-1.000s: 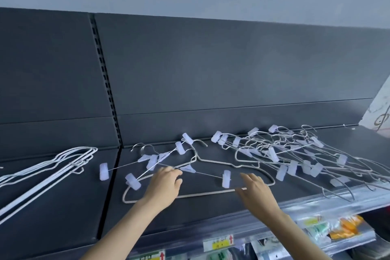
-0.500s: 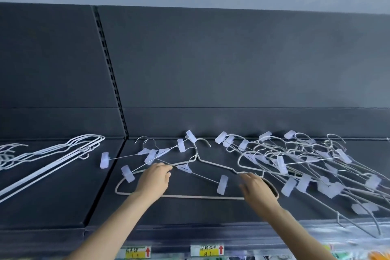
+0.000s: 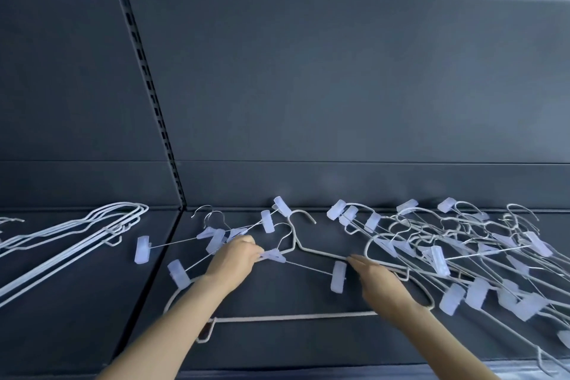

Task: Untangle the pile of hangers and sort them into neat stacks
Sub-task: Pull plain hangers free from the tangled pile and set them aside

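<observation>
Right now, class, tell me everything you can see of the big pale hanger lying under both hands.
The big pale hanger looks like thick coated wire, off-white, bent into a broad shouldered outline with a straight bottom bar, rounded ends and an open hook toward the back panel. It lies flat on the dark shelf. A clip hanger lies across it; the left hand, pinching that one's middle, hides part of one shoulder, and the straight fingers of the right hand reach the other shoulder.

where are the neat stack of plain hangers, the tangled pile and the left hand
stack of plain hangers (image 3: pixel 114 230): head view, the bunched shoulder ends
tangled pile (image 3: pixel 462 256): head view, middle of the crossed wires
left hand (image 3: pixel 234 259): head view, back of the hand
</observation>
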The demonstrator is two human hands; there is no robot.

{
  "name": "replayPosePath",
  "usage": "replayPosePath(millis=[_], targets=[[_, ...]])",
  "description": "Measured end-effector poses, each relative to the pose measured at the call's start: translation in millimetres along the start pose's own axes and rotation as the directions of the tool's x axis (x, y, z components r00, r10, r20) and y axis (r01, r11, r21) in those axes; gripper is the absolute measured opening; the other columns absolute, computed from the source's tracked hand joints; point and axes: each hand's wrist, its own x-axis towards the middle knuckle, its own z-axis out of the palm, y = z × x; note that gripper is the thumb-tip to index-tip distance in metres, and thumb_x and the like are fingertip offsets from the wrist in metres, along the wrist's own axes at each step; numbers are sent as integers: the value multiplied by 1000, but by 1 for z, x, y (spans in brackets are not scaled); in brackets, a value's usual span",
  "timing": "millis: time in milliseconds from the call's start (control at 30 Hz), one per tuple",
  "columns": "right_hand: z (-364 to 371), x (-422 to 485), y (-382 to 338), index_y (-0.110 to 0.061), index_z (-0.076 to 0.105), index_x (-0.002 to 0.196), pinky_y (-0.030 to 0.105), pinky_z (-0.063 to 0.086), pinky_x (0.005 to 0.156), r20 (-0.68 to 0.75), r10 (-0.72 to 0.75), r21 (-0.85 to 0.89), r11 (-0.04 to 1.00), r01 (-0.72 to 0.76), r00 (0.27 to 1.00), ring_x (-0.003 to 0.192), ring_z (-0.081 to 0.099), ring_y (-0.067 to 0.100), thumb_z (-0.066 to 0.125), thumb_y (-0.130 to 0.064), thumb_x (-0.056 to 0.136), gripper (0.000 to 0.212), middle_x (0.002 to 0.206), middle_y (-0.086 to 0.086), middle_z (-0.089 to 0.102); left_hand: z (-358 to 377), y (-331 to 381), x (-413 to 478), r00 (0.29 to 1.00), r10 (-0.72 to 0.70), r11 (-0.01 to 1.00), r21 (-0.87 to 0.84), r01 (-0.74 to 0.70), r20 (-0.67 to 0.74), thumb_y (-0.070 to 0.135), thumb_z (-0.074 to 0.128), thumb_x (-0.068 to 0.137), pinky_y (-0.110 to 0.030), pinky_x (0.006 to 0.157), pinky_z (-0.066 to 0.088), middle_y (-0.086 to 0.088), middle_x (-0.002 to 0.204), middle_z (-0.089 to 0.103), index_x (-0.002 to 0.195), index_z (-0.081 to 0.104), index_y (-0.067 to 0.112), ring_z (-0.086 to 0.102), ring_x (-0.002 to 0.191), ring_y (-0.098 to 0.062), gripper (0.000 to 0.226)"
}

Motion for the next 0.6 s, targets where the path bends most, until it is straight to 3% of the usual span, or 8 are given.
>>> replayPosePath(millis=[100,167,200,233,333,467,600], targets=[[5,1,-9,-15,42,130,32,48,86,-43,35,-128,991,-40,998,117,47,22,47,-10,87,43,129,2,50,-3,-19,8,999,5,997,-71,-8,-41,-2,49,85,-43,74,47,-13,84,63,83,67,-3,52,74,-18,19],[6,-2,-16,-18,60,100,28,45,52,-123,5,-192,981,-29,992,94,60,18,69,-21,73,28,99,1,60,-6,-27,12,998,-29,994,-110,23,-53,-2,50,83,-39,66,42,-9,73,57,76,65,-5,44,69,-16,17],[6,-4,-18,-19,63,82,23,31,38,-159,-19,-239,971,-19,987,79,63,16,78,-18,61,26,83,0,59,-7,-28,12,996,-54,991,-128,45,-67,-1,50,83,-35,62,36,-6,70,50,70,62,-4,41,67,-16,18],[7,-4,-18,-17,62,76,21,24,37,-163,-13,-263,964,-31,986,76,63,17,76,-11,59,22,80,0,58,-6,-28,13,994,-69,989,-135,57,-84,-1,50,82,-32,60,30,-5,67,45,62,57,-2,37,65,-17,21],[2,-6,-18,-7,59,96,33,37,57,-148,32,-153,987,-55,989,97,58,30,48,4,74,27,100,10,56,-3,-25,12,991,-71,986,-159,53,-110,-3,50,80,-30,61,24,-5,64,37,52,40,7,32,64,-17,31],[-14,-8,-10,-10,53,103,31,34,61,-210,84,-61,993,-99,974,91,58,31,44,1,82,26,103,7,50,-9,-24,15,967,-158,961,-255,104,-202,0,52,81,-28,64,30,-2,71,45,69,60,-4,39,69,-15,15],[-36,-14,5,-10,58,94,31,36,64,-229,133,74,990,-119,964,87,58,31,45,2,79,23,92,7,54,-20,-17,18,959,-171,948,-301,98,-224,1,54,83,-30,63,34,-11,73,59,72,64,-4,46,65,-19,16]])
